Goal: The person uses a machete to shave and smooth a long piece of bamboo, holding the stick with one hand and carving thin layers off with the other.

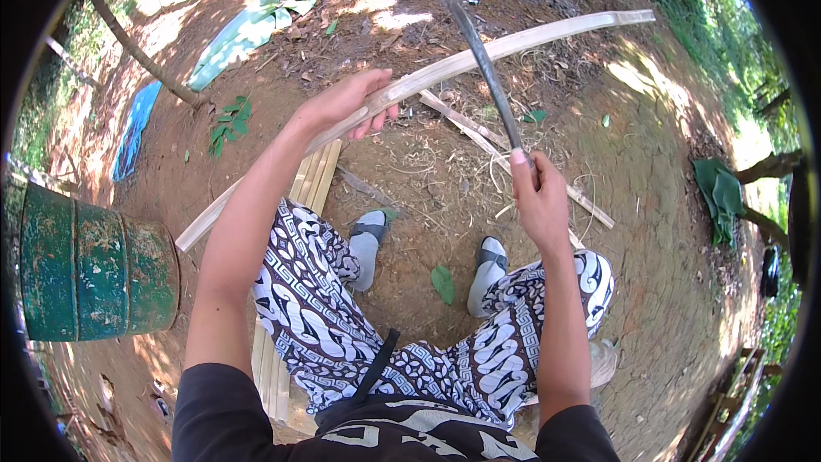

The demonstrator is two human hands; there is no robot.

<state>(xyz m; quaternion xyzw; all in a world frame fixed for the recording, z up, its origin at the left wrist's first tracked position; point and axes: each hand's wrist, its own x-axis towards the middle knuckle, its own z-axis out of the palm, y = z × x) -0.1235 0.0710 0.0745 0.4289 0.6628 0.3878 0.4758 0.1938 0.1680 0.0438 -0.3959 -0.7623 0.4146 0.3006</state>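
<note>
Bare brown dirt [650, 162] fills the centre and right of the frame, littered with dry shavings and a few green leaves, and stays open out to the grassy rim at the upper right. On the left edge a rusty green metal drum [90, 269] stands close beside the person's left leg. A blue-green tarp [274, 13] lies at the upper left, well apart from the hands. A stack of split bamboo slats [318, 173] runs under the left thigh toward the centre, and loose slats [513, 162] lie on the ground ahead of the two grey sandals [428, 257].

The left hand [351, 103], upper centre, is wrapped around a long bamboo strip [513, 43] that runs from the lower left, past the drum, up to the upper right. The right hand [537, 197], right of centre, is clenched around the handle of a long knife [483, 60]. Its dark blade points up and crosses the strip just right of the left hand.
</note>
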